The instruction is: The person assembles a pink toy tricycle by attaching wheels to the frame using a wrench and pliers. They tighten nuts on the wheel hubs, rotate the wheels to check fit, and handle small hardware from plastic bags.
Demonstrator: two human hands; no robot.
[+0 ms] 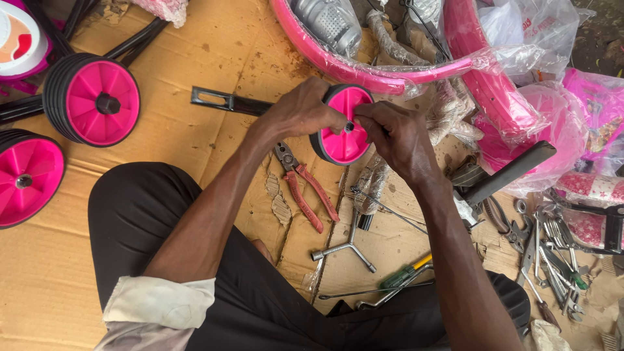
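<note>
Looking down from my head camera, I have a small pink training wheel with a black tyre held up just above centre frame, between both hands. My left hand wraps over its left edge, fingers curled around the tyre and the black metal bracket that runs off toward the upper left. My right hand comes in from the right, thumb and fingertips pinched on a small dark fastener at the wheel's hub; I cannot tell whether it is a nut or a bolt head.

As I judge it, this wheel is already seated on its bracket and only the hub fastener is being set by hand; final tightening with a tool looks not yet done. At the left edge of the frame lie two more pink wheels, one upper left and one lower left, each seeming fitted to black tubing.

Below the wheel on the cardboard lie red-handled pliers, a three-way socket wrench and a green-handled screwdriver, all untouched. A heap of spanners sits at the lower right. Along the top, a pink bicycle frame wrapped in plastic stretches to the right.
</note>
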